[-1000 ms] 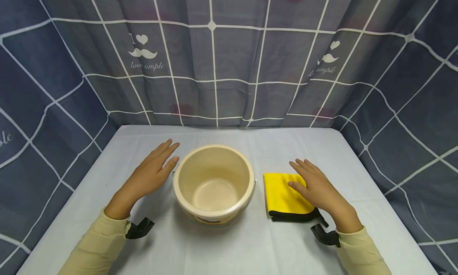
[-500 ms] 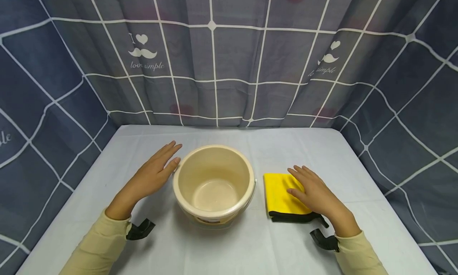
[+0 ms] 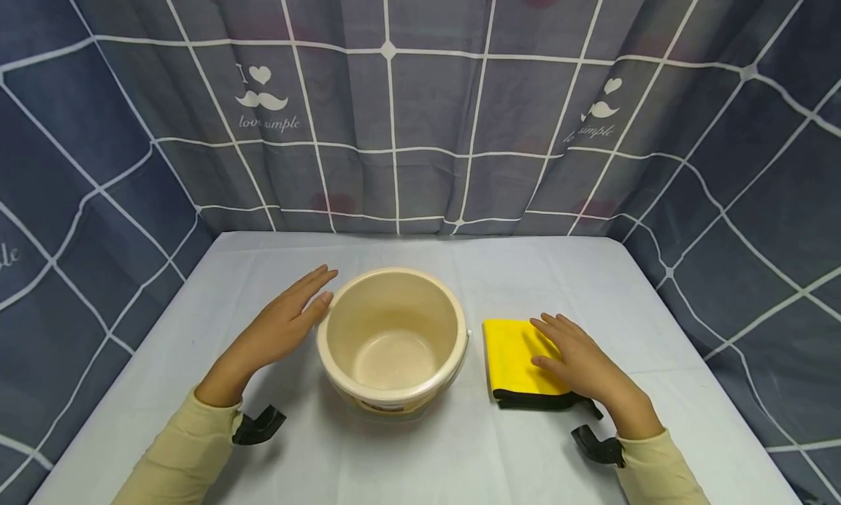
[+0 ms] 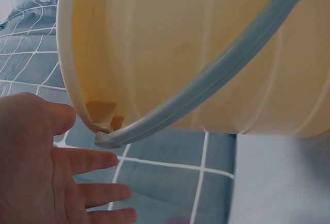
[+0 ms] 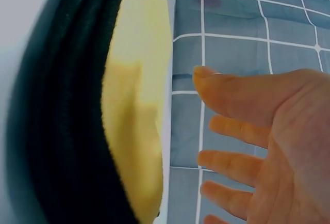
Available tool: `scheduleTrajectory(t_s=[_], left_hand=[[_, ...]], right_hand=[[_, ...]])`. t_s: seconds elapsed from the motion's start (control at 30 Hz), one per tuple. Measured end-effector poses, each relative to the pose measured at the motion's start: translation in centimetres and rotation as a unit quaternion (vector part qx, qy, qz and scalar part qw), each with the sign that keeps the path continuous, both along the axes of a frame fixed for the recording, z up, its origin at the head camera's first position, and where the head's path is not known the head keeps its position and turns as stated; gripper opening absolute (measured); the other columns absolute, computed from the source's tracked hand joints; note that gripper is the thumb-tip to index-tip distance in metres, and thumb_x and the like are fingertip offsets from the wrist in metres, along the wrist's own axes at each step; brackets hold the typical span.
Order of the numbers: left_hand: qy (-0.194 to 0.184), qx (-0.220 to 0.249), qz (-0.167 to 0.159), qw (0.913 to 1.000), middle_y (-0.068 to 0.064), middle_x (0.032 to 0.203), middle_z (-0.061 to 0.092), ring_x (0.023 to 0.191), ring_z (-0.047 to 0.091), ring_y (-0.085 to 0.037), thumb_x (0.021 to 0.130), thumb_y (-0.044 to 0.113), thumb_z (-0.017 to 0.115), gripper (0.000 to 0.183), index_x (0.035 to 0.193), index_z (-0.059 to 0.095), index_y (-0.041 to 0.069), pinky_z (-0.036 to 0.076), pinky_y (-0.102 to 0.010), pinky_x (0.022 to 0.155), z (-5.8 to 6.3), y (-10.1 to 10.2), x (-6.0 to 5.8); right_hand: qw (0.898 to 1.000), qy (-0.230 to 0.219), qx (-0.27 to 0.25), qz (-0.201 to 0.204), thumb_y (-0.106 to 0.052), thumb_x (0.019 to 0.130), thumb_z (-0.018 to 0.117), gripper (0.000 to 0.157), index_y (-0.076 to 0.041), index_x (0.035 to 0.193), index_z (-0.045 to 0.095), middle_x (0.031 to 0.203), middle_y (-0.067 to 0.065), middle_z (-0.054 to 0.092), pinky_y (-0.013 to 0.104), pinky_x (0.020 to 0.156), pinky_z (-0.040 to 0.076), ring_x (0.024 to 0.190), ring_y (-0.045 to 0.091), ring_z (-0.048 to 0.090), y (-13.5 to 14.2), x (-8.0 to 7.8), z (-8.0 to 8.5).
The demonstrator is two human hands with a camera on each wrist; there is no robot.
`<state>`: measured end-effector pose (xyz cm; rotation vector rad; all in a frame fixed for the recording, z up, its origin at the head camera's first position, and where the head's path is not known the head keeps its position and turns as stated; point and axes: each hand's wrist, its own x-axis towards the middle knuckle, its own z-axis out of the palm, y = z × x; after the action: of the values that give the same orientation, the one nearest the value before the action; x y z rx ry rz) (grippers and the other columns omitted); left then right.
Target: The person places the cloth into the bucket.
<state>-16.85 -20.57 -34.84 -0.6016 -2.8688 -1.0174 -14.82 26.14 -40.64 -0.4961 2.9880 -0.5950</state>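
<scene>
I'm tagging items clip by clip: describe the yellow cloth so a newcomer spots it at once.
On the white-covered table, find the round cream bucket. To its right, partly hidden by the right hand in the head view, lies a folded cloth. Its bright yellow face and black edge set it apart from the bucket.

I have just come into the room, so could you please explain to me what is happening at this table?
A person reaches over a white-covered table, holding nothing. The open left hand is beside the upright cream bucket, its thumb close to the rim; I cannot tell whether they touch. The right hand, also open, hovers above the folded yellow cloth with black edging, without gripping it. The bucket looks empty, and its handle hangs down outside.
</scene>
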Motion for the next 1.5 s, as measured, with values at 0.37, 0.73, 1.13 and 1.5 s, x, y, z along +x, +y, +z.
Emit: scheduleTrajectory(t_s=[0.37,0.73,1.13,1.5], left_hand=[[-0.018,0.017,-0.010,0.9996,-0.018,0.163,0.029,0.148,0.026,-0.040,0.111,0.041,0.037,0.056,0.157,0.039,0.007,0.022,-0.063,0.115,-0.7,0.1,0.2],[-0.031,0.057,-0.044,0.9969,-0.018,0.159,0.036,0.147,0.030,-0.038,0.112,0.035,0.037,0.053,0.156,0.040,0.006,0.024,-0.060,0.115,-0.9,0.4,0.1],[-0.065,0.078,-0.038,0.9942,-0.012,0.161,0.035,0.147,0.030,-0.036,0.111,0.039,0.040,0.056,0.160,0.033,0.013,0.025,-0.061,0.114,-1.3,0.5,0.6],[-0.053,0.104,-0.041,0.9924,-0.014,0.160,0.036,0.146,0.032,-0.036,0.112,0.035,0.038,0.055,0.160,0.032,0.007,0.026,-0.060,0.114,-2.1,1.2,0.1]], right_hand=[[0.999,-0.017,-0.003,0.033,-0.015,0.089,0.077,0.063,0.005,0.143,0.052,0.148,0.031,0.046,0.066,0.111,0.026,0.139,0.055,0.032,0.5,0.4,-1.2],[0.997,-0.067,-0.015,0.035,-0.011,0.089,0.077,0.065,0.007,0.145,0.048,0.152,0.032,0.039,0.066,0.111,0.026,0.141,0.053,0.030,1.3,0.1,-2.0],[0.997,-0.071,-0.003,0.004,-0.018,0.089,0.079,0.069,0.002,0.147,0.049,0.150,0.028,0.043,0.063,0.109,0.032,0.138,0.049,0.038,1.1,-0.4,-2.6],[0.999,-0.044,0.025,-0.010,-0.019,0.085,0.083,0.064,0.002,0.140,0.057,0.143,0.029,0.050,0.062,0.105,0.038,0.131,0.048,0.046,1.1,-0.4,-2.6]])
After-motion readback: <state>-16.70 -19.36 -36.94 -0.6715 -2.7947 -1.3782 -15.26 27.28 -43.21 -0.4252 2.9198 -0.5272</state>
